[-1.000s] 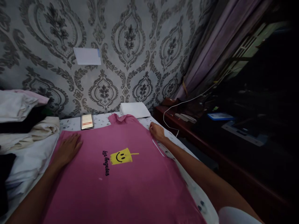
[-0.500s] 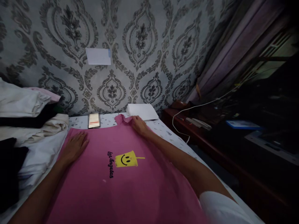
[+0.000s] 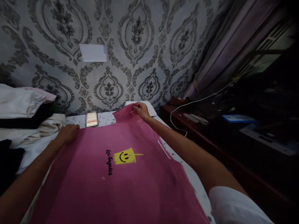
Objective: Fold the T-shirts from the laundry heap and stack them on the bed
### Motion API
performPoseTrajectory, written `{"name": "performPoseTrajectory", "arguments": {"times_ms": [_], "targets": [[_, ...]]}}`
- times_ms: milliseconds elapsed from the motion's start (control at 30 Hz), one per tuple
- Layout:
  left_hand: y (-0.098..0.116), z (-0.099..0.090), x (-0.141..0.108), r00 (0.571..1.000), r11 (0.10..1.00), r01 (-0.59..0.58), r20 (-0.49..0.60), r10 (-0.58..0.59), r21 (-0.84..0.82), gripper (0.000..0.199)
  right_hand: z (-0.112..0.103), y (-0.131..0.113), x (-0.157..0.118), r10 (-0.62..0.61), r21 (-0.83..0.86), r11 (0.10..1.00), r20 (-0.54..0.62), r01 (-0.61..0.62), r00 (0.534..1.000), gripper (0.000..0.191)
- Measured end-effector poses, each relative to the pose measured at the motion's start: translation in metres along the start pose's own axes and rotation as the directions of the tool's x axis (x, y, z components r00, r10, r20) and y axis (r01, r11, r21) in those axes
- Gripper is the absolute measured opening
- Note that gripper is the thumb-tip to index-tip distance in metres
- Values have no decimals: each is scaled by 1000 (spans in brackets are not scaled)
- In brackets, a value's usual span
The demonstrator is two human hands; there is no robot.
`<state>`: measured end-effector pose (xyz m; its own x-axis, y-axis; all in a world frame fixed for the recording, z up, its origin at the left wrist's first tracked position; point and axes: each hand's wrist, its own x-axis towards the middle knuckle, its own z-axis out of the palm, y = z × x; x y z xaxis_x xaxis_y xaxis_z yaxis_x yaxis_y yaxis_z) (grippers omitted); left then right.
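A pink T-shirt (image 3: 93, 186) with a yellow smiling cup and the words "Los Angeles" is spread out before me, its print turned sideways. My right hand (image 3: 141, 110) pinches the sleeve at the far right and holds it slightly raised. At the far left edge of the shirt, my left hand (image 3: 68, 133) is closed over the fabric, its fingers curled around the edge and partly hidden. The shirt's near end runs out of view at the bottom.
Folded clothes (image 3: 21, 102) are piled on the left. A small blurred card-like item (image 3: 92, 119) and a white folded thing (image 3: 150, 109) lie by the patterned wall. On the right, a brown wooden desk (image 3: 170, 113) carries a white cable (image 3: 198, 102) and a blue-edged object (image 3: 240, 118).
My left hand has gone from lying flat on the shirt to gripping its far left edge. My right hand has lifted the sleeve and drawn it out farther away.
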<state>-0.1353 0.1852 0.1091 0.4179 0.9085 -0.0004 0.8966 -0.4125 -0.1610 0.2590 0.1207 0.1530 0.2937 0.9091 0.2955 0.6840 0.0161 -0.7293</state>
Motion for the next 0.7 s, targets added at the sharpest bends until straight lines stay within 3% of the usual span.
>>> {"name": "performPoseTrajectory", "arguments": {"times_ms": [100, 167, 300, 400, 467, 567, 700], "targets": [[-1, -18, -19, 994, 998, -65, -85, 65, -2, 35, -40, 2, -32, -18, 336, 942, -12, 21, 1000, 8], [-2, -28, -41, 980, 995, -97, -181, 89, -37, 38, -70, 5, -70, -62, 481, 875, -14, 61, 998, 18], [-7, -26, -96, 969, 985, -130, -226, 102, -114, 43, -112, 17, -169, -84, 378, 923, 7, 75, 996, 29], [-13, 3, -132, 954, 975, -199, -246, 170, -98, 45, -114, 33, -239, -55, 270, 963, 139, 15, 989, 31], [-16, 27, -147, 948, 968, -239, -234, 215, -77, 47, -106, 44, -269, -48, 244, 970, 240, -12, 969, 32], [-21, 47, -159, 939, 962, -265, -242, 242, -66, 49, -97, 52, -289, -27, 243, 969, 258, -38, 966, 30], [-28, 44, -164, 925, 966, -241, -324, 198, -98, 44, -105, 38, -289, 7, 257, 965, 189, -56, 982, 25]]}}
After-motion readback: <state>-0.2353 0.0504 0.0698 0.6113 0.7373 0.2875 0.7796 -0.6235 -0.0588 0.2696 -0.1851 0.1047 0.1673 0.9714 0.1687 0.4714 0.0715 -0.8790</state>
